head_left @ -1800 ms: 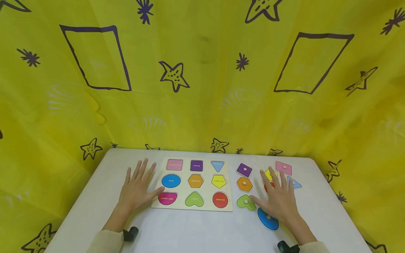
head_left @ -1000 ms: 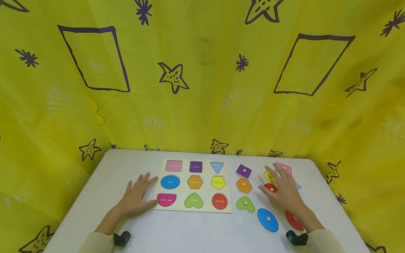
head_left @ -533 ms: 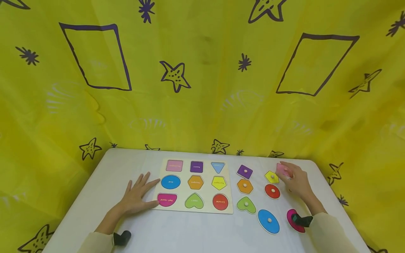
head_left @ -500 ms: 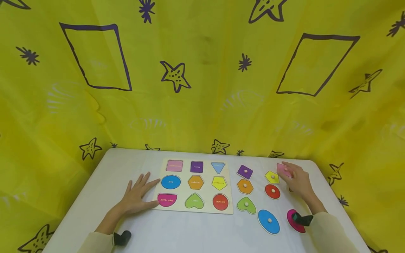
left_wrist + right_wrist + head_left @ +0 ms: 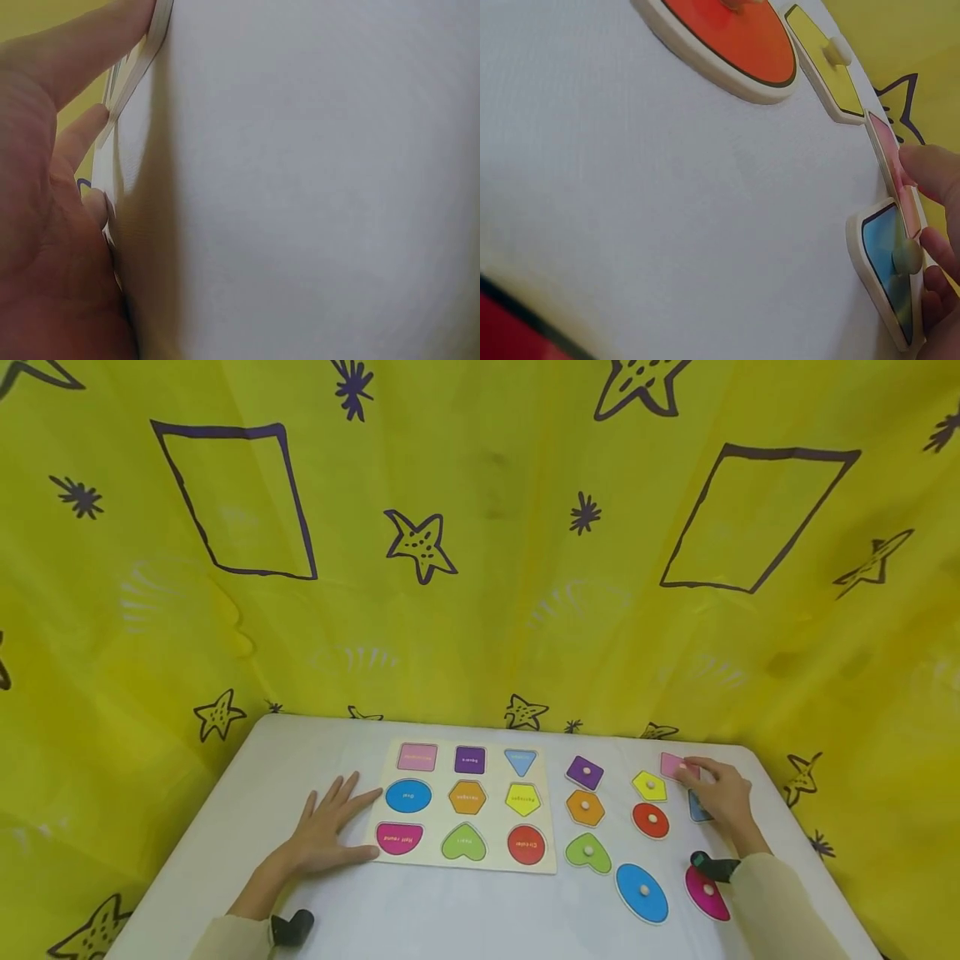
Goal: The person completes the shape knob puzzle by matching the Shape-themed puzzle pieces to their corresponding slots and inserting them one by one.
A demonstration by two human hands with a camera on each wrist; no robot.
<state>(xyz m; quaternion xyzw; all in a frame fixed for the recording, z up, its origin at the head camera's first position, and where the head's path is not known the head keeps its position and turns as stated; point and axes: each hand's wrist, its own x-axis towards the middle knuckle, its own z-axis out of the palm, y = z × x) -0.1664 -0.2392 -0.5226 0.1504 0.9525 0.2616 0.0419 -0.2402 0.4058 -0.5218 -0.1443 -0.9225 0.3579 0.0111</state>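
Note:
A wooden shape board [image 5: 437, 775] with several coloured recesses lies left of centre on the white table [image 5: 465, 910]. My left hand [image 5: 333, 822] lies flat beside it, its fingertips touching the board's left edge [image 5: 150, 45]. Loose knobbed pieces lie to the right: purple square [image 5: 584, 772], orange hexagon [image 5: 585, 807], green heart [image 5: 588, 852], yellow pentagon [image 5: 649, 786], red circle [image 5: 650, 820], blue oval [image 5: 642, 892], magenta half-round [image 5: 705, 893]. My right hand [image 5: 690, 770] pinches the pink rectangle [image 5: 671, 765] at its knob. The blue triangle [image 5: 885, 255] lies just under that palm.
Yellow cloth with dark stars and outlined squares [image 5: 480, 568] hangs behind and around the table. The table's right edge [image 5: 795, 827] runs close to my right hand. Black wrist-camera mounts show at both sleeves.
My right hand moved from over the middle loose pieces to the far right and closed its fingertips on the pink rectangle. My left hand stayed flat by the board.

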